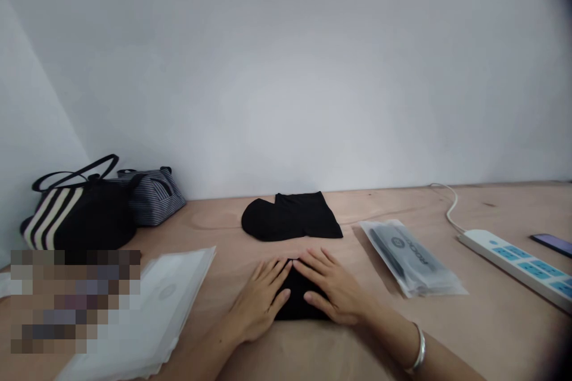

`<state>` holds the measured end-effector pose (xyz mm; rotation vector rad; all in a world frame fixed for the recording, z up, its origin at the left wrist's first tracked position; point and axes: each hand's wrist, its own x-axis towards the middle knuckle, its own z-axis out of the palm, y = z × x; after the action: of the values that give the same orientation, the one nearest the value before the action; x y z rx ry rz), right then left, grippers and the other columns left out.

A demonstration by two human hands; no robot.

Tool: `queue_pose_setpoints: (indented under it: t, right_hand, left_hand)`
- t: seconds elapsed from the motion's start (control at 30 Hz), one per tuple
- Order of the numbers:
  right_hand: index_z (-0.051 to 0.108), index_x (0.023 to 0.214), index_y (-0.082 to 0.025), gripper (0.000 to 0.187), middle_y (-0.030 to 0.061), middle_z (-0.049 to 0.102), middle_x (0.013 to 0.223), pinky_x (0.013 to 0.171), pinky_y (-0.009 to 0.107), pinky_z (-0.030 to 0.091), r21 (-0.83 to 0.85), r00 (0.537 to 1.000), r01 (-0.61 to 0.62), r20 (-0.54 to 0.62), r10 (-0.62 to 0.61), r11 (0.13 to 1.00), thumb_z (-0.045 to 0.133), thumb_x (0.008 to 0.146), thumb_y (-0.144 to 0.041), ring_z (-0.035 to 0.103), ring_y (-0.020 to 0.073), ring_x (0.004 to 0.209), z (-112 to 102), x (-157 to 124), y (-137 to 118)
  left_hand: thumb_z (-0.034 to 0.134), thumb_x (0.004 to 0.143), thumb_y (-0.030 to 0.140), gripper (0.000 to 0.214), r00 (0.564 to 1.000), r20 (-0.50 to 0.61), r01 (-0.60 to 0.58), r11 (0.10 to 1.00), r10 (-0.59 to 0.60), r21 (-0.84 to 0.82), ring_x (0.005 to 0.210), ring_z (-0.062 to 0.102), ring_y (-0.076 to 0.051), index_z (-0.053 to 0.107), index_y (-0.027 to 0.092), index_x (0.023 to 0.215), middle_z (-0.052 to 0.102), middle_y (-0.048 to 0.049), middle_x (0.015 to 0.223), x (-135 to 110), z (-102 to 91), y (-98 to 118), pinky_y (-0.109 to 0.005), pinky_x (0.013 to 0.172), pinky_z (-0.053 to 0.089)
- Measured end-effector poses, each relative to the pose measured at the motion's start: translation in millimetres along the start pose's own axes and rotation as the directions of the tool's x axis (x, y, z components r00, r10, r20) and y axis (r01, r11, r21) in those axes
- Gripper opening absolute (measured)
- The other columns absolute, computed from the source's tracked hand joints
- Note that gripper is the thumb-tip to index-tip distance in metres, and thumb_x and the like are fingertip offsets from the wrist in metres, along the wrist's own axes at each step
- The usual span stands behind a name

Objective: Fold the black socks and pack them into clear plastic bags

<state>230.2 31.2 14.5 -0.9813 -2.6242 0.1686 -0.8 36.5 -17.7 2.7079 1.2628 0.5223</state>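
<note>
The left hand (pixel 259 303) and right hand (pixel 333 289) lie open, fingers (pixel 277 272) spread and grasping nothing, pressing a folded black cloth (pixel 298 303) flat against the wooden counter (pixel 469 333), just in front of a second folded black garment (pixel 290 217).

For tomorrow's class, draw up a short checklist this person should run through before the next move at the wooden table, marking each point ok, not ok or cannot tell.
1. Left hand and right hand flat on the folded black fabric: ok.
2. Folded edges under the hands lie straight: cannot tell, hands cover them.
3. Black fabric bundle apart from the hands: ok.
4. Clear plastic sleeves not touching the left hand: ok.
5. Sealed plastic packet not touching the right hand: ok.
</note>
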Motion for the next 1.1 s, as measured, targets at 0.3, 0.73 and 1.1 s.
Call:
queue_pose_setpoints:
  t: [0.3,0.73,1.1]
  right_hand:
    - [0.037,0.130,-0.026,0.054,0.0092,0.040,0.134,0.095,0.052,0.021,-0.141,0.975,-0.218,0.010,0.221,0.966,0.024,0.087,-0.055,0.032,0.0293,0.121,9,1,-7]
    - [0.036,0.131,-0.023,0.071,0.0110,0.034,0.136,0.101,0.055,0.000,-0.149,0.995,-0.085,0.031,0.090,0.985,0.037,0.075,-0.067,0.020,0.0315,0.127,-9,-7,3]
    - [0.014,0.139,-0.018,0.082,0.0144,0.020,0.142,0.104,0.050,0.007,-0.036,0.964,-0.197,0.173,0.201,0.980,0.054,0.072,-0.045,0.018,0.0274,0.129,1,-7,6]
  left_hand:
    - [0.034,0.089,0.035,0.043,0.989,-0.060,0.140,0.986,-0.135,0.092,0.122,0.035,-0.019,0.034,0.020,0.130,0.040,-0.0058,0.134,-1,-10.4,-3,-0.037,0.101,0.026]
    - [0.047,0.076,0.026,0.021,0.610,-0.034,0.715,0.531,-0.792,0.454,0.091,0.052,-0.034,0.062,0.012,0.076,0.057,-0.0168,0.087,-46,-95.4,-63,-0.037,0.068,0.041]
    - [0.038,0.080,0.019,0.022,0.914,-0.084,0.405,0.900,-0.397,0.161,0.084,0.051,-0.021,0.054,0.019,0.064,0.052,-0.0051,0.080,-1,-65.5,20,-0.032,0.074,0.039]
